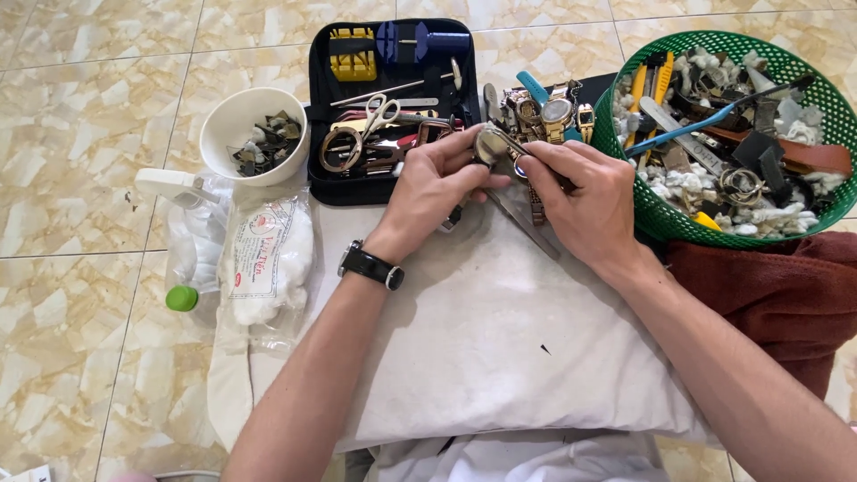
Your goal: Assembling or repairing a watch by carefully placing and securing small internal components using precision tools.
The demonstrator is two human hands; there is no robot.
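- The left hand (435,183) grips a watch (489,145) by its round case, fingers curled under it and thumb on top, above the far edge of a white cloth (482,330).
- The right hand (585,196) pinches a thin metal tool (516,145), its tip touching the watch case.
- A black wristwatch (370,265) sits on the left wrist.
- A metal band (536,210) hangs down between the two hands (whether it belongs to the held watch I cannot tell).
- Just beyond the hands lies a heap of watches (549,112), gold and silver.
- An open black tool case (393,107) lies behind the left hand, with scissors (379,114), a yellow part and blue tools in it.
- A white bowl (254,136) of small dark bits stands left of the case.
- A bag of cotton (266,259) and a clear bottle with a green cap (181,298) lie at the left, on the tiled floor (80,116).
- A green basket (665,219) full of straps, tools and cotton wads sits to the right, resting on a brown cloth (786,299).
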